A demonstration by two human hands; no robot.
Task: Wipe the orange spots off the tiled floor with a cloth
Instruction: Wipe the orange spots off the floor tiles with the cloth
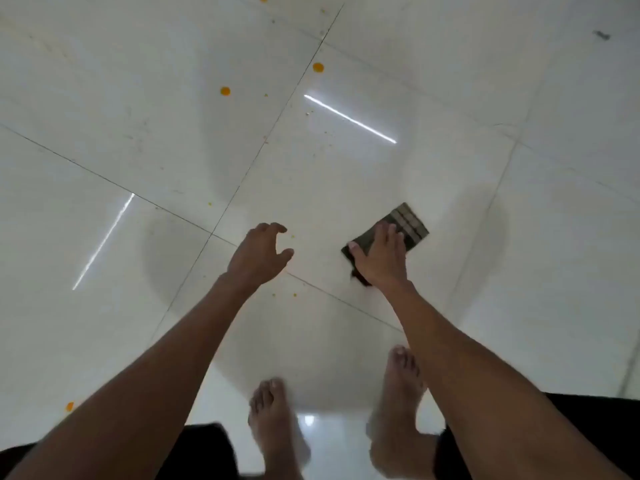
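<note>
Your right hand [379, 258] lies flat, fingers straight, pressing the dark folded cloth [403, 225] onto the floor. Your left hand [258, 256] hovers beside it, fingers loosely curled and spread, holding nothing. Below them is a glossy white tiled floor [138, 133] with thin dark grout lines and reflected strip lights; your bare feet [273, 420] stand on it. Orange spots [225, 91] lie well ahead of both hands, another [318, 67] farther on, one [69, 406] beside your left forearm.
</note>
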